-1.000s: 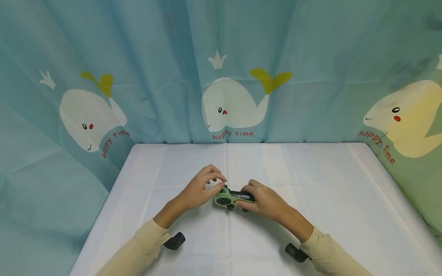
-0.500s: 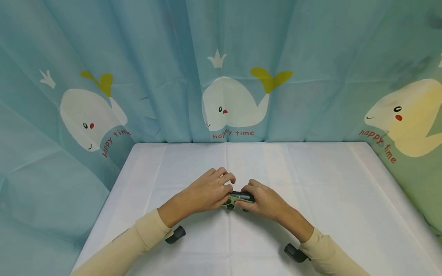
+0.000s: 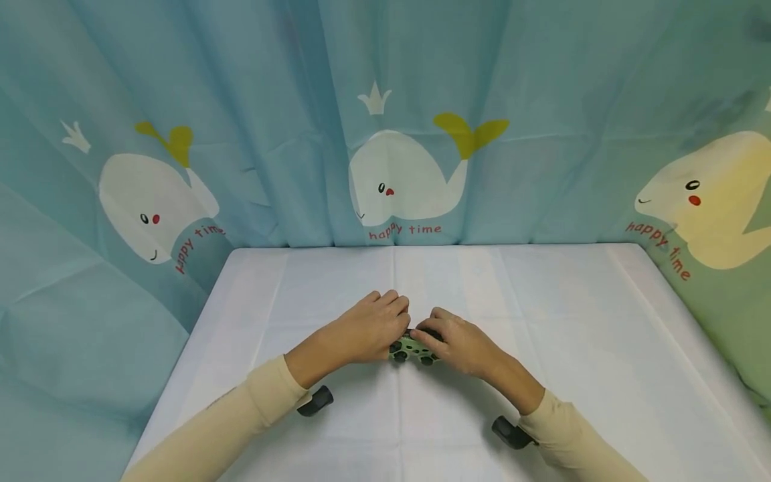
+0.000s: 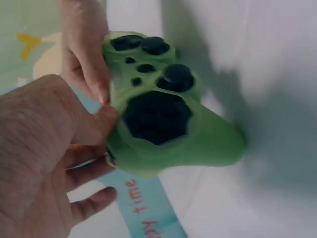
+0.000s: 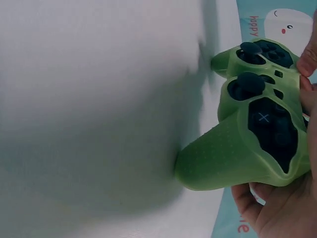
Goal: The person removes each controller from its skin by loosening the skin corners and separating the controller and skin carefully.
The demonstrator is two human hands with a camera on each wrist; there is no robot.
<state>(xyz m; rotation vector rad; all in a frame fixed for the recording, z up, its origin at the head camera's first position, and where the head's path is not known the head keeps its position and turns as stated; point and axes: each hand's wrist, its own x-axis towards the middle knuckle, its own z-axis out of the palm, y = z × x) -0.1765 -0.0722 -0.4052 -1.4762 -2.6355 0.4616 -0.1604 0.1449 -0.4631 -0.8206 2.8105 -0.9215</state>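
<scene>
A game controller [image 3: 415, 349] in a light green, soft-looking sleeve is held between both hands over the middle of the table. Black sticks and buttons show through openings in the sleeve. My left hand [image 4: 39, 148] grips one end, thumb on the top edge of the face and fingers behind. At the other end, my right hand [image 3: 464, 343] holds it; in the right wrist view, fingers [image 5: 247, 201] curl beneath the edge of the sleeve. The grips of the controller point toward me. Its back is hidden.
A white cloth covers the table [image 3: 512, 288]. Behind and at the sides hangs a blue-green curtain [image 3: 271, 134] with printed whales. Dark devices [image 3: 316, 402] are strapped at both wrists.
My left hand has moved right and closed on the controller's left end. The right thumb has shifted onto its top edge. The dark and grey strip between the hands is largely out of sight.
</scene>
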